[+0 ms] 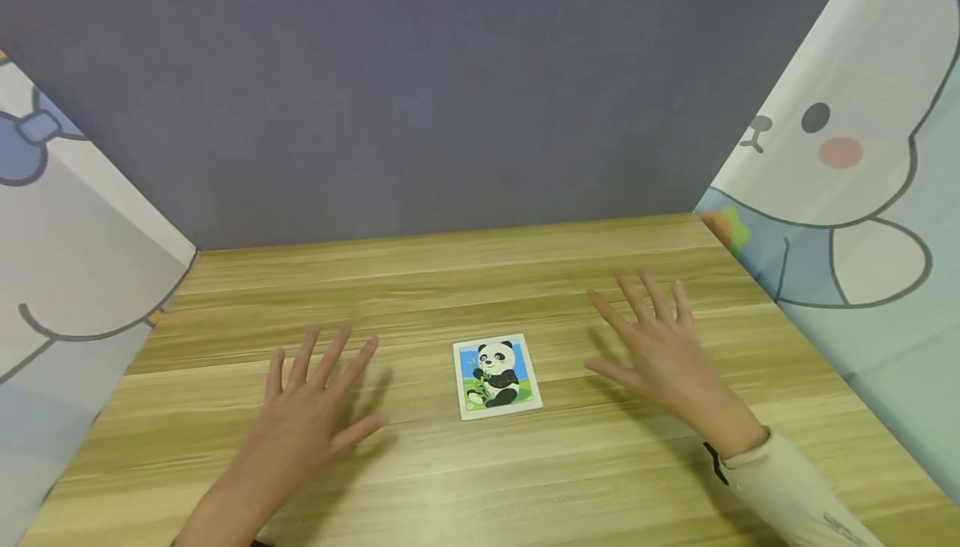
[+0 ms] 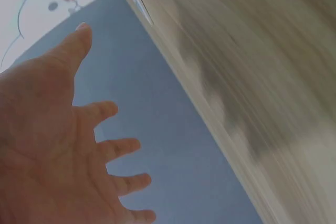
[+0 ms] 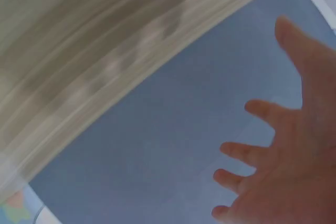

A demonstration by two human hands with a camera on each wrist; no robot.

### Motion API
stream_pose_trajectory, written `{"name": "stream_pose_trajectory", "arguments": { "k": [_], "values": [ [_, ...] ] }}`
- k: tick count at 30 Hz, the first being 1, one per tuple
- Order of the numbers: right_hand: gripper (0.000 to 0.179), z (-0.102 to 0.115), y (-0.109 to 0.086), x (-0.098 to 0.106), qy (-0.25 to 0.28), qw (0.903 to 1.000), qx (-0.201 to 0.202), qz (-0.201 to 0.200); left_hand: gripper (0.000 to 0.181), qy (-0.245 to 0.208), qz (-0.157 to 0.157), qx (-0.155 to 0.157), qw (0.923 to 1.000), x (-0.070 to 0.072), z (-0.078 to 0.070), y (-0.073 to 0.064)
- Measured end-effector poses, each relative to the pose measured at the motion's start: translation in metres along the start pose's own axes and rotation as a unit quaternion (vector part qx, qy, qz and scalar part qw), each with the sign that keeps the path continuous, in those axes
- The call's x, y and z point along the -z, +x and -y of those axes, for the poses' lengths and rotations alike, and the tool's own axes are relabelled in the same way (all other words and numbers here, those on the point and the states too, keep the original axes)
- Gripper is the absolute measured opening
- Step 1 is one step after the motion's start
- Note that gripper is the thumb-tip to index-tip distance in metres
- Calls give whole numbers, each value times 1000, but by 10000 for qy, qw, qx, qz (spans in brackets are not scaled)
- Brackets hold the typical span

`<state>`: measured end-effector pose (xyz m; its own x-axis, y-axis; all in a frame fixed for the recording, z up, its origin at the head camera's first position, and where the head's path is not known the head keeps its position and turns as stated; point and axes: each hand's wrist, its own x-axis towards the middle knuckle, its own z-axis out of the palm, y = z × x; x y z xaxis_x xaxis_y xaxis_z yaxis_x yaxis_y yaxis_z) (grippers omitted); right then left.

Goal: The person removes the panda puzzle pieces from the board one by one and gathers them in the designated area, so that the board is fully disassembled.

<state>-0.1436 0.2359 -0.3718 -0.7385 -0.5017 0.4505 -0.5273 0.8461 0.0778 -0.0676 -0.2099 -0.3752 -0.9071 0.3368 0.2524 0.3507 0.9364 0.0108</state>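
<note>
A small panda picture puzzle (image 1: 498, 376) with a pale border lies flat on the wooden table, between the two hands. To its left, my left hand (image 1: 303, 414) is spread above the tabletop, palm down, with a shadow beside it. My right hand (image 1: 660, 355) is likewise spread over the table on the puzzle's right side. Neither hand touches the puzzle or holds anything. In the left wrist view the left hand (image 2: 58, 145) shows its palm and parted fingers. The right wrist view shows the right hand (image 3: 294, 150) with its fingers apart too.
The wood-grain table (image 1: 420, 480) runs back to a plain grey-blue panel (image 1: 450, 97). Cartoon-printed panels stand at both sides, the left panel (image 1: 90, 255) and the right panel (image 1: 847, 347) meeting the table's side edges.
</note>
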Motion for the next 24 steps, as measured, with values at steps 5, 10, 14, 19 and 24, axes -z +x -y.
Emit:
{"name": "stream_pose_trajectory", "arguments": {
  "k": [5, 10, 14, 19, 24],
  "values": [
    [69, 14, 8, -4, 671, 9974, 132, 241, 83, -301, 222, -388, 9985, -5, -16, 9],
    [52, 26, 15, -8, 1572, 9830, -57, 943, 82, -611, 384, -729, 9947, -11, -33, 15],
    [43, 32, 22, -10, 1908, 9737, -90, 1239, 80, -780, 516, -951, 9911, -13, -46, 20],
    [36, 37, 33, -17, 2219, 9647, 122, 1416, 79, -1004, 877, -1204, 9837, -13, -61, 28],
    [33, 44, 45, -24, 2555, 9544, 291, 1518, 75, -1192, 1176, -1424, 9756, -15, -74, 38]
  ]
}}
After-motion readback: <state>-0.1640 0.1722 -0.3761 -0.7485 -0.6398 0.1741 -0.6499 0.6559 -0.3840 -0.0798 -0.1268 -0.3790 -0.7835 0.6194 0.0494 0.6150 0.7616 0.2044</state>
